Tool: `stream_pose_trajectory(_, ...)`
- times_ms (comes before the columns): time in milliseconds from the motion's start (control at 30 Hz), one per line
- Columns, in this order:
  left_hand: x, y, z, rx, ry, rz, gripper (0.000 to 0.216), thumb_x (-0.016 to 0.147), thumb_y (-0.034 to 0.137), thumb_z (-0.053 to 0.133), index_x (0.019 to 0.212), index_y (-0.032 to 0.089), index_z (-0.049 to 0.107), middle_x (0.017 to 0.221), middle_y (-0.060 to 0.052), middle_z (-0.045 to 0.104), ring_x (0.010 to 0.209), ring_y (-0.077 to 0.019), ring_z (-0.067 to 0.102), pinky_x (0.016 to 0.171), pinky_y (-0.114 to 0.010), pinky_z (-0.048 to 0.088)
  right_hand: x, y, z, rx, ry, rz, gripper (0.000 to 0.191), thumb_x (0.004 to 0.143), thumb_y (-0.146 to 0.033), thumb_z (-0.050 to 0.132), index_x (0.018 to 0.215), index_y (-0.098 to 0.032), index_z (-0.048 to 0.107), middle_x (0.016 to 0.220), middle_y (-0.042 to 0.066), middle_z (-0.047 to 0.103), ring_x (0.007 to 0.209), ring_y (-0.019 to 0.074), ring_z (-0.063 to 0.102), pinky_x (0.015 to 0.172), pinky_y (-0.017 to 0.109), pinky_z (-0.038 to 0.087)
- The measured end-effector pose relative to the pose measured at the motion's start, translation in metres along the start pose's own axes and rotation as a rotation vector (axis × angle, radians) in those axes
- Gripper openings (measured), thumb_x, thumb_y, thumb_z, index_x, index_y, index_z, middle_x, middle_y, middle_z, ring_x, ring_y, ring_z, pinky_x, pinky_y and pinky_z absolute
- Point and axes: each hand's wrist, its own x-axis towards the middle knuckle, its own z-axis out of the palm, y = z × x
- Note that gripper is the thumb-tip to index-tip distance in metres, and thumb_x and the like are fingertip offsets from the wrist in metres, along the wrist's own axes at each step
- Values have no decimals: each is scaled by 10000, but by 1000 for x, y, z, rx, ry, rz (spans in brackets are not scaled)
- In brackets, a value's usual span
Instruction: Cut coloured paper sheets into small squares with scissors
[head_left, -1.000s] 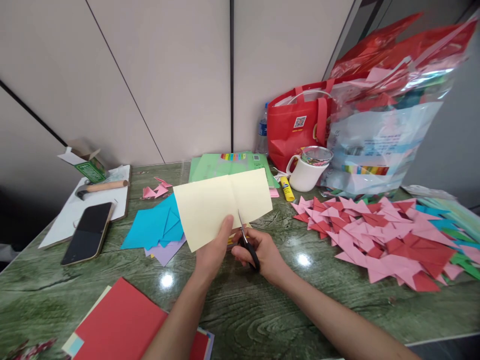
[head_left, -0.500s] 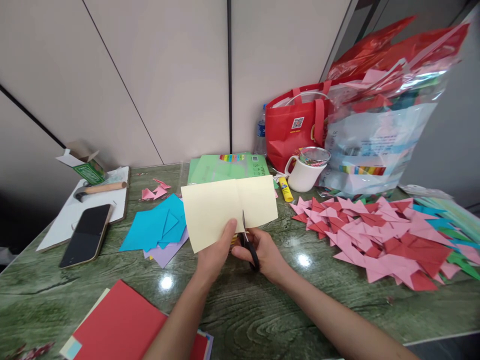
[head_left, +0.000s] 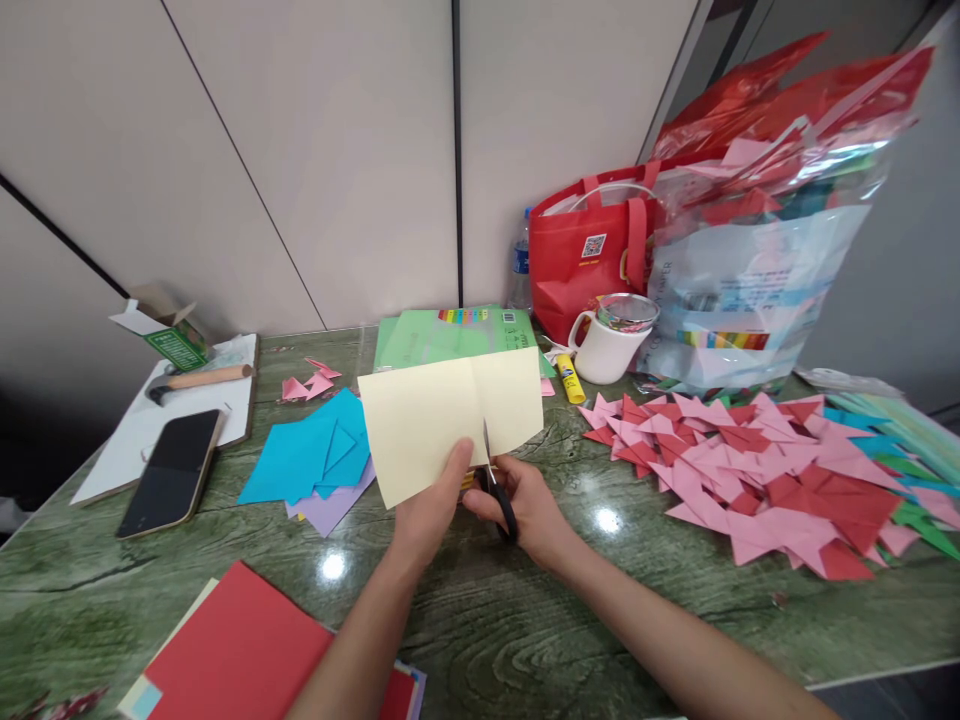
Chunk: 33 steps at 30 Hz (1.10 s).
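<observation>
My left hand (head_left: 435, 492) grips a cream sheet of paper (head_left: 420, 425) by its lower edge, thumb pressed on top. The sheet is held up above the table, with a crease down its middle. In my right hand (head_left: 529, 505) is a pair of scissors (head_left: 496, 500) with black handles, its blades pointing away from me. The blades are at the cut along the crease, and the paper's right part hangs beside them. My right fingers are partly hidden behind the handles.
Blue paper squares (head_left: 307, 450) lie left of my hands, a phone (head_left: 171, 470) and hammer (head_left: 199, 380) farther left. Red paper (head_left: 232, 650) lies near me. Folded pink and red paper pieces (head_left: 750, 470) spread at right. Behind stand a white mug (head_left: 604, 350), glue stick (head_left: 570, 380) and red bag (head_left: 585, 260).
The right part of the cream sheet has shifted slightly left and turned a little. Both hands stay almost in place, still holding the paper and scissors.
</observation>
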Motion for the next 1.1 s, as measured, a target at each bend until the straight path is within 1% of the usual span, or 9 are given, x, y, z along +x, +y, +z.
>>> stream_pose_trajectory(233, 1, -2, 0, 7, 0, 5, 516, 624, 417, 670, 1085, 203, 580, 1173, -71, 563, 1083, -212, 506, 1013, -365, 299, 0, 1, 1, 23, 22, 36, 395, 502, -369, 763, 653, -184, 448, 535, -56, 525, 454, 79, 455, 432, 197, 380)
stream_pose_trajectory(433, 1, -2, 0, -46, -1, -3, 529, 611, 384, 688, 1095, 203, 574, 1138, -65, 585, 1049, -219, 529, 986, -367, 338, 0, 0, 2, 8, 33, 53, 385, 511, -366, 756, 627, -186, 436, 472, -71, 495, 405, 69, 429, 377, 185, 354)
stream_pose_trajectory(600, 0, -4, -1, -99, 0, -18, 562, 603, 356, 699, 1124, 209, 549, 1137, -67, 585, 1039, -217, 539, 967, -355, 358, 0, 1, 2, 16, 28, 36, 351, 533, -342, 747, 640, -177, 456, 471, -67, 510, 396, 63, 432, 378, 180, 359)
stream_pose_trajectory(767, 0, -4, 0, -113, -16, -32, 510, 600, 364, 698, 1065, 186, 586, 1073, -78, 618, 997, -224, 564, 943, -370, 384, -1, 2, 1, -10, 33, 35, 330, 543, -342, 737, 677, -165, 494, 486, -56, 534, 393, 66, 442, 383, 187, 373)
stream_pose_trajectory(933, 0, -3, 0, -120, -16, -64, 487, 584, 369, 706, 1016, 169, 607, 1046, -84, 630, 986, -229, 571, 943, -372, 382, -1, 4, 1, 6, 14, 45, 335, 567, -363, 718, 740, -144, 533, 458, -69, 508, 369, 64, 426, 370, 191, 368)
stream_pose_trajectory(1100, -1, -5, 0, -62, -39, -48, 486, 602, 407, 684, 1020, 173, 604, 1054, -88, 623, 994, -226, 566, 934, -378, 390, -1, 1, 0, -17, 25, 34, 355, 543, -390, 732, 664, -171, 480, 449, -59, 518, 389, 85, 454, 390, 206, 384)
